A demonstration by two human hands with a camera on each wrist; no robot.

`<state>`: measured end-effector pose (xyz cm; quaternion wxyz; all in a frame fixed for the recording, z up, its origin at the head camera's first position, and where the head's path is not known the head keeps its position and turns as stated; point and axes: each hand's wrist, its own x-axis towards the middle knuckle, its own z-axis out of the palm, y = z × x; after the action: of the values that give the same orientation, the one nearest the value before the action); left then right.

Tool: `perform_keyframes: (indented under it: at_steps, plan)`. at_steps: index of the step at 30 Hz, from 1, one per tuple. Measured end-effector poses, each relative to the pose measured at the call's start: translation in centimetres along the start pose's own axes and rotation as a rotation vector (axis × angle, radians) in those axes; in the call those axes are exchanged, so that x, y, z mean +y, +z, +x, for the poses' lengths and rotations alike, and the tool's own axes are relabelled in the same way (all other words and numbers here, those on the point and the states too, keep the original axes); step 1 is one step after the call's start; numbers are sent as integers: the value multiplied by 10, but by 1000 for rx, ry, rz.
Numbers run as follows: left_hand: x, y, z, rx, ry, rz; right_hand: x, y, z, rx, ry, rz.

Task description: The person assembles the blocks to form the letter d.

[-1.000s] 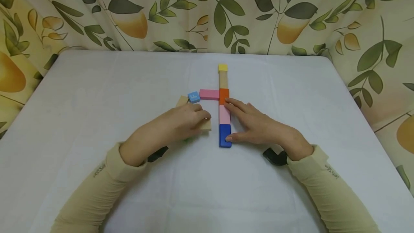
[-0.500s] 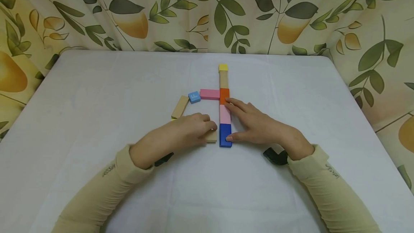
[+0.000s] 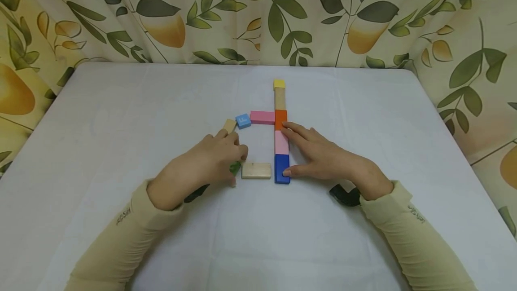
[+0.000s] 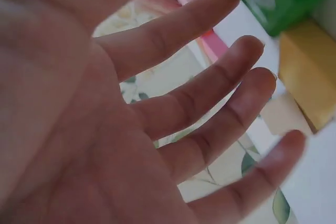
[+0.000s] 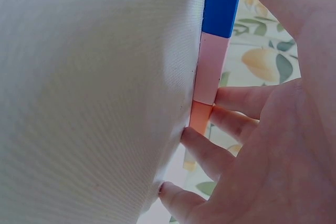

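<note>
My left hand (image 3: 203,158) is at the left of the block layout, thumb and forefinger on either side of a green block (image 3: 235,167) that it partly hides. The left wrist view shows its fingers extended, the forefinger tip at the green block's edge and a yellow block (image 4: 307,74) beyond. Just right of it lies a plain wooden block (image 3: 256,171), a small gap from the blue block (image 3: 282,165). With fingers spread, my right hand (image 3: 323,154) rests along the column's right side. Its thumb touches the blue block, its fingertips the pink block (image 3: 281,143) and orange block (image 3: 280,119).
Above the orange block, a wooden block (image 3: 280,99) and a yellow cube (image 3: 279,84) finish the column. A darker pink block (image 3: 262,117), a light-blue lettered block (image 3: 243,121) and another wooden block (image 3: 230,125) curve leftward. The white tablecloth (image 3: 343,237) meets a leaf-patterned curtain (image 3: 226,17).
My left hand slid the wooden block toward me and right, close to the blue block, then let it go and moved left to the green block. The right hand stayed put.
</note>
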<state>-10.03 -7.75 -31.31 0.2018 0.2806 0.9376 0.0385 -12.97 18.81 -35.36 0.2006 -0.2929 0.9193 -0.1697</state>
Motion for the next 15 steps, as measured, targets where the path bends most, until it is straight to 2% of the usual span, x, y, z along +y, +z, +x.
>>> perform_keyframes:
  at_steps: [3,7,15]
  plan:
    - [-3,-1,-2,-14,-36,-39,0,0,0,-1,1,2]
    - [-4,1,1,-33,-37,-76,0,0,0,-2,1,5]
    - [0,4,10,-52,-36,-49,0,0,0,4,-8,-1]
